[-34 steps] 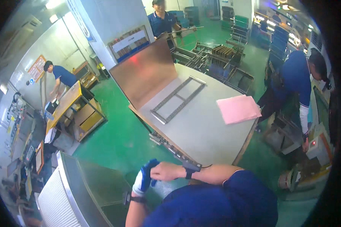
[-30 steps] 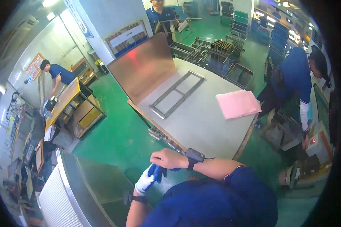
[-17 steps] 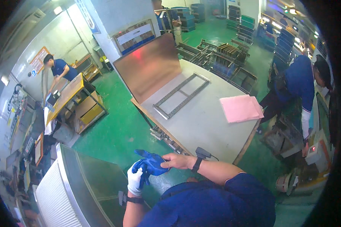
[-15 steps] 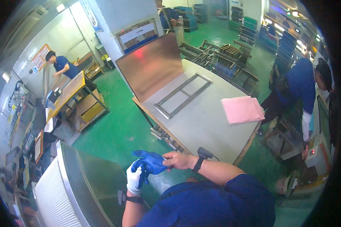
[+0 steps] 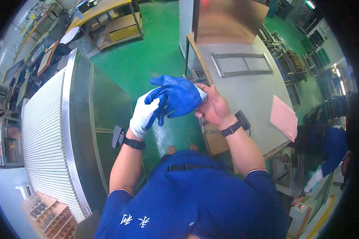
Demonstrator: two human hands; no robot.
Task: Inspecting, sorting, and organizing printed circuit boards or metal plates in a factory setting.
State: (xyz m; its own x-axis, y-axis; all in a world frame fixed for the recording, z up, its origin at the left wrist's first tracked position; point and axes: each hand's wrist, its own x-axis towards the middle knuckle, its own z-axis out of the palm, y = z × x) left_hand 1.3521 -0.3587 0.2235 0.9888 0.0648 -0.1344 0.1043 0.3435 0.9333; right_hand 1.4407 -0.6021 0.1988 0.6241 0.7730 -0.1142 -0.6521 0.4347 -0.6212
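Observation:
A blue-coated work glove (image 5: 180, 95) hangs between my two hands in front of my body. My left hand (image 5: 141, 115), in a white glove with blue-coated fingers, grips its finger side. The cuff, pale and partly hidden, is pinched by my bare right hand (image 5: 215, 105), with the thumb and fingers closed on its edge. Both wrists carry black straps with a small dark device on each.
On the grey-topped table (image 5: 243, 89) at right are a metal frame (image 5: 245, 74), pink sheets (image 5: 283, 118) and an upright copper-coloured panel (image 5: 227, 22). A metal cabinet (image 5: 101, 95) with a ribbed white top stands left. A co-worker (image 5: 333, 151) bends at far right.
The view has tilted down and turned right. Both hands still hold the blue glove; my right fingers now sit around its opened pale cuff.

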